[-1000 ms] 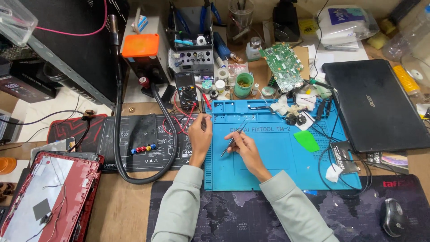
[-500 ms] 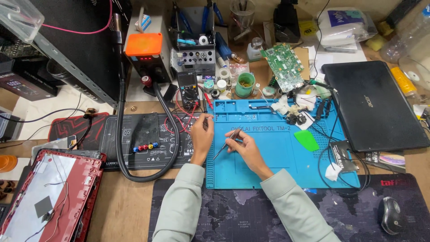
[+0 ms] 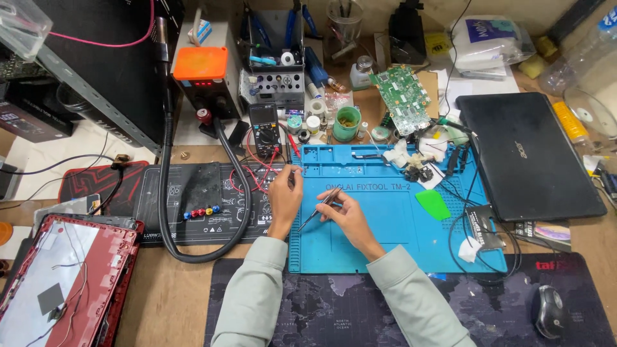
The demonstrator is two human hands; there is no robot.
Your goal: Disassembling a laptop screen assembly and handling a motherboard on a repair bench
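Observation:
My right hand grips thin metal tweezers over the blue silicone repair mat; their tips point down and left toward my left wrist. My left hand rests on the mat's left edge with its fingers curled near the red probe leads of a black multimeter. Whether the left fingers pinch something small is too small to tell. Both sleeves are pale grey-green.
A closed black laptop lies at right, a green circuit board behind the mat, a green pick on it. A red laptop lid sits bottom left, a black hose loops left, a mouse bottom right.
My right hand has shifted slightly left with the tweezers, tilting them lower toward my left hand. The left hand has stayed at the mat's edge.

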